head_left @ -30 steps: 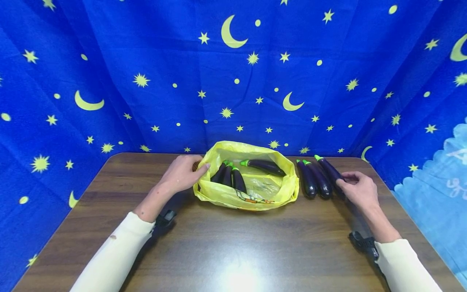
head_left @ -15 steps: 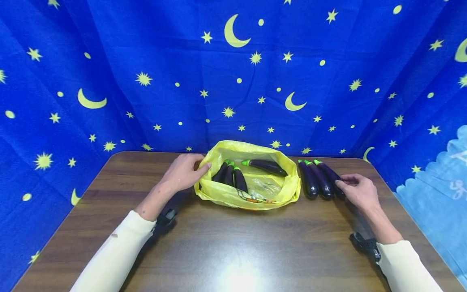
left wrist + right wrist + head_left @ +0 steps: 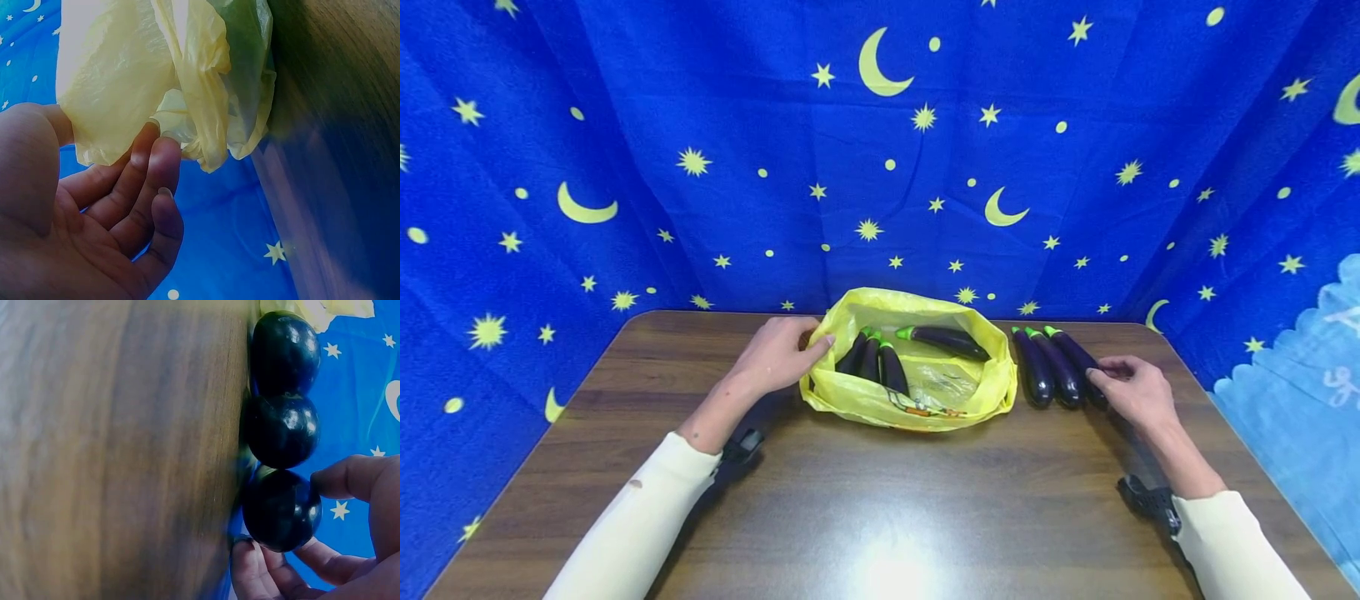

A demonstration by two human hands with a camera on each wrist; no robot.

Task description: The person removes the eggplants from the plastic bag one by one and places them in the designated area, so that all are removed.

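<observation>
My left hand (image 3: 775,354) pinches the left rim of a yellow plastic bag (image 3: 842,400), which lies with its mouth spread wide. In the left wrist view, thin bag film (image 3: 119,81) runs between thumb and fingers. Inside the bag, several dark eggplants show: a group at the left and a single eggplant (image 3: 951,342) lying crosswise at the back. Three more lie side by side right of the bag. My right hand (image 3: 1138,392) grips the lower end of the rightmost eggplant (image 3: 1070,350); the right wrist view has the thumb on one side of this eggplant (image 3: 281,509), fingers on the other.
Next to the bag is the left eggplant (image 3: 1035,371) of the row, with the middle eggplant (image 3: 1058,372) close against it. Everything stands toward the back of a brown wooden table (image 3: 820,500). A blue cloth (image 3: 760,125) with stars and moons hangs behind.
The right hand has brought the rightmost eggplant down and left, lining it up against the other two. It has barely moved since half a second ago. The left hand stays on the bag rim.
</observation>
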